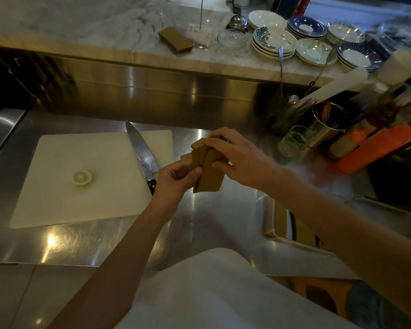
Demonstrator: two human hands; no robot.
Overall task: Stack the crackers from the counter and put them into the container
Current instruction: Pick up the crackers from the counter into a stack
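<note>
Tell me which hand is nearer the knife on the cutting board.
Left. The left hand sits just right of the knife handle, nearly touching it. The right hand is farther right, beyond the crackers that both hands hold.

glossy steel counter (211, 224), matt plastic board (86, 205)

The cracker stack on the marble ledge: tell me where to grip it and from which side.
Pinch the cracker stack across its two long sides, coming down from above. It lies flat as a neat block on the marble ledge, with a glass close against its right end, so the ends are the poorer hold.
</note>
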